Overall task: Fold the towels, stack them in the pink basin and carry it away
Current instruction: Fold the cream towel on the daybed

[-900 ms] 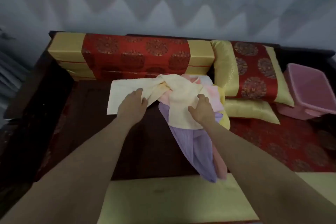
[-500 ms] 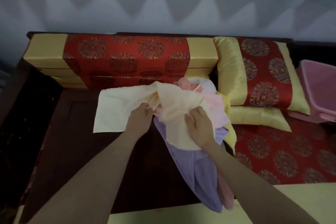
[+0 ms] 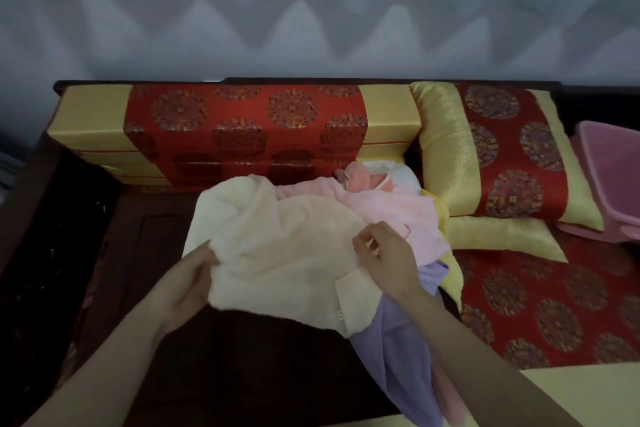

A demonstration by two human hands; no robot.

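Left grip [image 3: 189,278] clutches the cream fluffy towel [image 3: 277,253] at its edge and right grip [image 3: 388,258] pinches the other side, probably to peel it off the heap of pink and lilac towels [image 3: 391,213] underneath (nothing folded yet). The pink plastic basin [image 3: 604,180] sits well right of the right grip.

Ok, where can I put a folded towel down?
The dark wood left of the cream towel, in front of the stacked cushions, is bare. So is the red mat right of the towel pile, in front of the yellow pillow. The middle is crowded.

Cream towel [image 3: 277,253], lilac towel [image 3: 398,357], pink basin [image 3: 602,163].
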